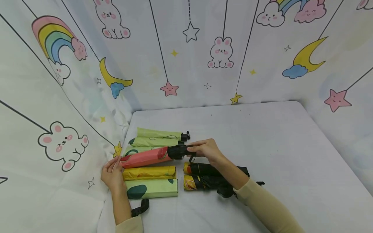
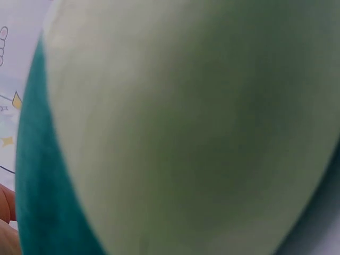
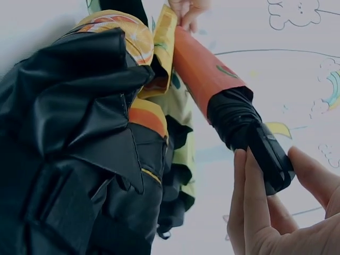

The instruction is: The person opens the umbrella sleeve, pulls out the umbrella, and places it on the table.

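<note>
Folded red umbrella (image 1: 147,158) with a black handle (image 1: 177,151), left hand (image 1: 112,173) pinches its red end, right hand (image 1: 206,150) pinches its handle, flat yellow cover (image 1: 149,173) just beside it.

My right hand (image 3: 289,228) partly hides the umbrella handle (image 3: 270,159); its wrist view crops my left hand (image 3: 190,11) at twelve o'clock.

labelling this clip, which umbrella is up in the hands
The red-sleeved umbrella, held between the left hand and right hand; the other umbrellas lie on the table.
</note>
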`<state>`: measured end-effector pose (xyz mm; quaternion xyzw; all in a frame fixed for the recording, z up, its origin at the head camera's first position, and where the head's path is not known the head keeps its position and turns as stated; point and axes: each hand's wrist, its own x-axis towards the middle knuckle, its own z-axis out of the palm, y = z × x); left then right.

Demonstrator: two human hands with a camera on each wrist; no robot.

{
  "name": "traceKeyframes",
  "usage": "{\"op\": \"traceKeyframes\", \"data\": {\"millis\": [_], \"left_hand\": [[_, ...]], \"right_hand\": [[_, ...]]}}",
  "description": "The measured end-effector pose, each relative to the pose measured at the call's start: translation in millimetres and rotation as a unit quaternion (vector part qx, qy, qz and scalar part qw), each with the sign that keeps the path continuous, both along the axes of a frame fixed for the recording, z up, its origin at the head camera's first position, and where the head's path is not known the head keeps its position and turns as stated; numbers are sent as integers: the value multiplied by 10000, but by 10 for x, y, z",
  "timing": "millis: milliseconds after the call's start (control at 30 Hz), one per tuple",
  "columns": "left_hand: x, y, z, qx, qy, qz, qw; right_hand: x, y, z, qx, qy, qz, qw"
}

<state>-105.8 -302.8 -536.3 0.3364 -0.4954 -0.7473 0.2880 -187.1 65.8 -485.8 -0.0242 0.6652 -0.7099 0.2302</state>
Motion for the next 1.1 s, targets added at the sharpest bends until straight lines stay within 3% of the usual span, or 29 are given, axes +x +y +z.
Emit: {"op": "traceKeyframes", "data": {"millis": [333,1100], "left_hand": [[-4,-18,-21,6,29,78,10000],[-7,-2,-12,-81,-78,-64,9999]], "right_hand": [[9,161,-11,0,-26,-61,10000],[66,606,5,-185,60,-304,9993]]}}
